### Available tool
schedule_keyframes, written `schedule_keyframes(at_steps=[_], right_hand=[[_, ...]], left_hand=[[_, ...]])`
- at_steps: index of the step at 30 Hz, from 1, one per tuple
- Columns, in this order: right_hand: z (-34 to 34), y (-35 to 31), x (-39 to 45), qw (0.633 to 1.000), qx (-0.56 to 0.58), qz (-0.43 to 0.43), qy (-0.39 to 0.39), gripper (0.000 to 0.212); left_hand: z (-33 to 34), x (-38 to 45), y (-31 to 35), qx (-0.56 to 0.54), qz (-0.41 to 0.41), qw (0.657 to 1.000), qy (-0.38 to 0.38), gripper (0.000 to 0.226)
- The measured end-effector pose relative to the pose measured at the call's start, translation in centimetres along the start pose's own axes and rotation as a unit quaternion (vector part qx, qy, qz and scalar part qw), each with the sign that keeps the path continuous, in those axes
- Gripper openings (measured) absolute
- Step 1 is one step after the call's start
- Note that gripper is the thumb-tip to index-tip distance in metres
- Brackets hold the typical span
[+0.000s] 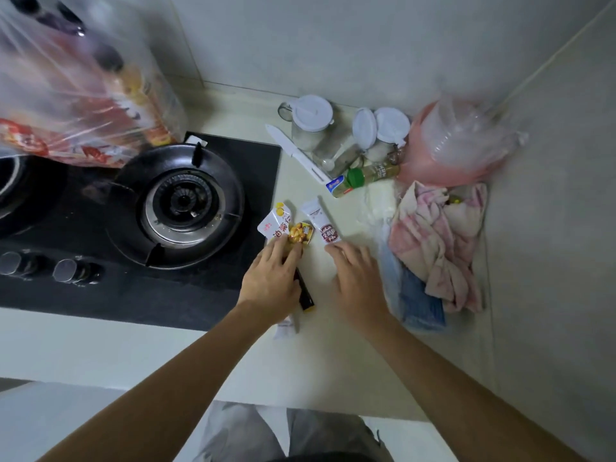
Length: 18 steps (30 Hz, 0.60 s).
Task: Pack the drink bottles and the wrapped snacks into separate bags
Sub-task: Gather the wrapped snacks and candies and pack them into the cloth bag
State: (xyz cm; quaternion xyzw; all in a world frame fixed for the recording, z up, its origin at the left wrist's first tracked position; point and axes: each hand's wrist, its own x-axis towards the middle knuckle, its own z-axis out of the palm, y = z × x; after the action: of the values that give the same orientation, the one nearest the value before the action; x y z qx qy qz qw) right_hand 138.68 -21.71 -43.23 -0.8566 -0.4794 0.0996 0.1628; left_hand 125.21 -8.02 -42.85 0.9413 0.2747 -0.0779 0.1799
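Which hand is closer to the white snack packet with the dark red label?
Right. The right hand has its fingertips just below the white snack packet, almost touching. The left hand lies further left, on the yellow chestnut packet.

Snack packet: white, red print, yellow-orange picture. Second packet: white, dark red emblem. Stove black. Cloth at 3 o'clock: pink-cream plaid. Bottle cap green. Jar lids white. Table off-white.
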Motion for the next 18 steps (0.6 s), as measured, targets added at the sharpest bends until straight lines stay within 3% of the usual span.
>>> schedule_keyframes(at_steps=[7, 13, 18], right_hand=[[-1.3, 0.4, 8.0, 1.000, -0.001, 0.016, 0.011, 0.060], [-0.8, 3.0, 11.2, 0.997, -0.054, -0.008, -0.055, 0.056], [-0.4, 3.3, 7.9, 0.998, -0.053, -0.002, -0.039, 0.053]], left_hand=[[-1.4, 0.9, -0.3, 0.002, 0.003, 0.998, 0.064, 0.072], [-1.8, 2.2, -0.3, 0.003, -0.013, 1.000, -0.003, 0.084], [-1.6, 1.1, -0.2, 0.002, -0.020, 1.000, -0.022, 0.096]])
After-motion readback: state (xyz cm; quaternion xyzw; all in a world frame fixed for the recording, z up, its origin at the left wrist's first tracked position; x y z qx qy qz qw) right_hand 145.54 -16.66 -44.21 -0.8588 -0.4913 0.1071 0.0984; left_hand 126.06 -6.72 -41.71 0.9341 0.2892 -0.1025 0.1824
